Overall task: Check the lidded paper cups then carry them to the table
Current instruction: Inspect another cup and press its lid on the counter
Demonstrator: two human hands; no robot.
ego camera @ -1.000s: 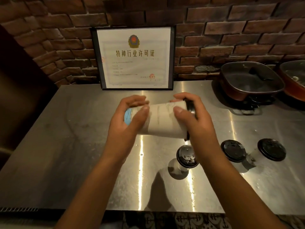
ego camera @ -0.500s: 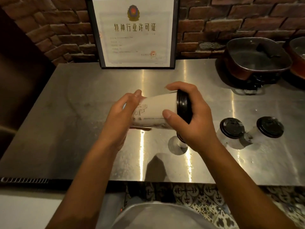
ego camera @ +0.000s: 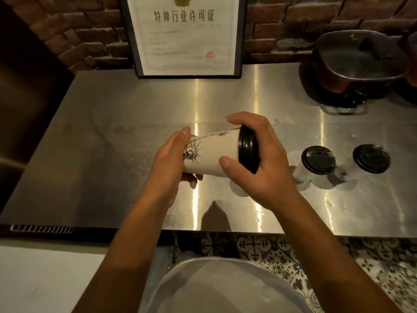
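Observation:
I hold a white paper cup (ego camera: 214,154) with a black lid on its side above the steel counter (ego camera: 112,154). My left hand (ego camera: 169,168) grips its base end; a black line drawing shows beside the fingers. My right hand (ego camera: 264,163) wraps the lid end, thumb on the cup wall. Two more lidded cups stand upright on the counter to the right, one (ego camera: 316,163) nearer my right hand and one (ego camera: 367,159) farther right. Another cup (ego camera: 239,188) stands under my right hand, mostly hidden.
A framed certificate (ego camera: 187,37) leans on the brick wall at the back. A dark pot with a glass lid (ego camera: 358,62) sits at the back right. A white surface (ego camera: 45,279) lies at lower left, patterned floor tiles (ego camera: 259,247) below the counter edge.
The cup has been turned about its long axis, so the line drawing now faces up. My view has tilted down and both hands sit a little lower over the counter.

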